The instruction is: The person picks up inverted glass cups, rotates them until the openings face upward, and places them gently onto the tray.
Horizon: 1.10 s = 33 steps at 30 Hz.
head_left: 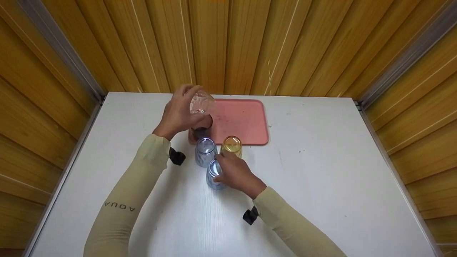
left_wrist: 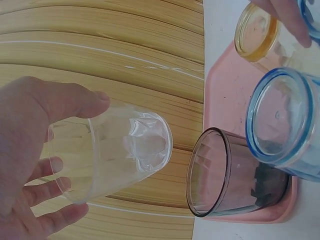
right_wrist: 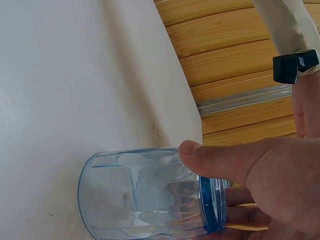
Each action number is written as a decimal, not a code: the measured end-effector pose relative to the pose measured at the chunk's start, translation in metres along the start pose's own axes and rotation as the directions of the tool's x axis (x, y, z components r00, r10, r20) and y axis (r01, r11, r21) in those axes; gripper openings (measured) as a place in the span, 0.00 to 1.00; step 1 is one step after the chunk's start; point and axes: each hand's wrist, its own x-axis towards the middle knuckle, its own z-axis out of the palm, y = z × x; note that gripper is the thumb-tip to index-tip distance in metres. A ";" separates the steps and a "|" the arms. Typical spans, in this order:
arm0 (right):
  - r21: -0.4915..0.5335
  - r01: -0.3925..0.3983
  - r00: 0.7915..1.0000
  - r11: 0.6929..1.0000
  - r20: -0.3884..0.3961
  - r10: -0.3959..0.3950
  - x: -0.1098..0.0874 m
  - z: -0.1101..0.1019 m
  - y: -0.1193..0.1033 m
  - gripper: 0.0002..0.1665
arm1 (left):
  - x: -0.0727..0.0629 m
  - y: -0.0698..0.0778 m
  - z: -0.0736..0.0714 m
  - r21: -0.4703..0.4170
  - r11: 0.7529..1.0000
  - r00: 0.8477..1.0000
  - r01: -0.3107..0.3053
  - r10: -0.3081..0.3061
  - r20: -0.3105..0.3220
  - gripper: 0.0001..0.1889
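In the head view my left hand (head_left: 177,111) holds a clear glass (left_wrist: 117,155) near its rim, thumb on one side and fingers on the other. Base down, that glass hangs above a dark-tinted glass (left_wrist: 240,175), which stands mouth up at the tray's near left corner. With thumb and fingers about its base, my right hand (head_left: 236,174) grips a light blue glass (right_wrist: 140,195) turned upside down on the table. Two more upside-down glasses are close by: a blue one (head_left: 206,153) behind it and a yellow one (head_left: 232,143) beyond the right fingers.
The pink tray (head_left: 246,121) lies at the back of the white table (head_left: 314,153), close to the wood-patterned wall (head_left: 228,46). Similar panels rise along both sides, with metal edging at the corners. The several glasses stand close together at the tray's near left.
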 end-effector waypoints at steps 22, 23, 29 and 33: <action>-0.064 0.047 0.999 0.997 -0.015 -0.048 -0.002 0.000 0.001 0.44 | 0.010 -0.008 0.010 0.007 1.000 0.999 0.015 -0.015 -0.036 0.41; -0.073 0.051 0.998 0.996 -0.019 -0.053 -0.002 0.000 0.001 0.44 | 0.011 -0.008 0.011 0.005 1.000 0.999 0.014 -0.014 -0.038 0.41; -0.073 0.050 0.999 0.996 -0.013 -0.051 -0.002 0.001 0.000 0.44 | 0.013 -0.009 0.013 0.011 1.000 0.999 0.023 -0.022 -0.038 0.42; -0.074 0.050 0.998 0.996 -0.018 -0.052 -0.002 0.001 0.001 0.44 | 0.015 -0.010 0.014 0.018 1.000 0.999 0.020 -0.020 -0.033 0.41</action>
